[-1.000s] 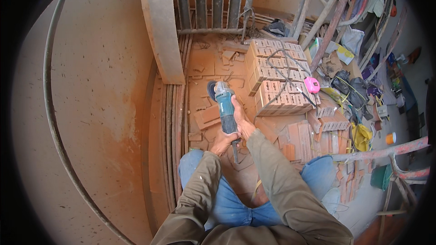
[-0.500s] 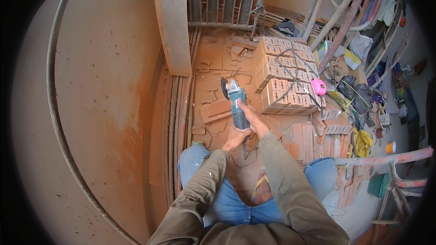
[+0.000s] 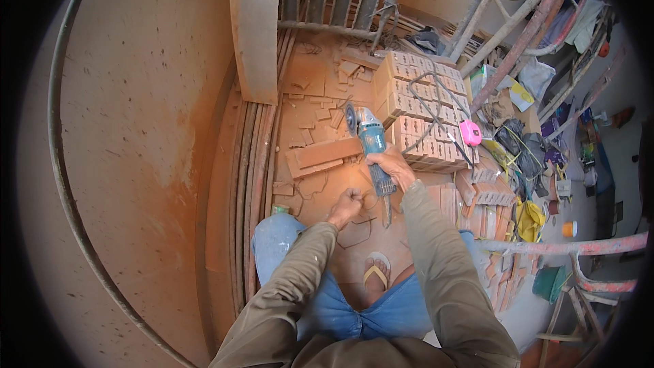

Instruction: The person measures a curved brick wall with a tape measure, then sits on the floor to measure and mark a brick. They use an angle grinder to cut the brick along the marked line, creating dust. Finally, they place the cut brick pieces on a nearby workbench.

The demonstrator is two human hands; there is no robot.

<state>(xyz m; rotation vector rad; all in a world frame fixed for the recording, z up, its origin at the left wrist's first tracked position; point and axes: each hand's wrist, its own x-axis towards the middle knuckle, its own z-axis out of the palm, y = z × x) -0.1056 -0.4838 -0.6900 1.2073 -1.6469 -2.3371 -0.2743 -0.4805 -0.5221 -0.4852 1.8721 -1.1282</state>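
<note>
My right hand (image 3: 391, 165) is wrapped round the body of a teal and black angle grinder (image 3: 372, 138). The grinder tilts up and to the left, its round disc (image 3: 351, 117) at the far end, its cord hanging from the near end. My left hand (image 3: 346, 207) is apart from the grinder, to its lower left, fingers curled in with nothing seen in them. Just beyond that hand, a long terracotta piece (image 3: 332, 152) lies against a second, paler-edged terracotta piece (image 3: 319, 168) on the dusty floor, close to the disc.
Strapped stacks of hollow bricks (image 3: 424, 105) stand to the right, with a pink tape measure (image 3: 470, 133) and black cable on them. Long poles (image 3: 246, 177) run along the left wall. Broken shards (image 3: 349, 68) litter the far floor. A metal tube (image 3: 565, 245) crosses at right.
My left hand has let go of the grinder and drawn off to its lower left. The right hand keeps the grinder, now slightly further right. The view has shifted a little.
</note>
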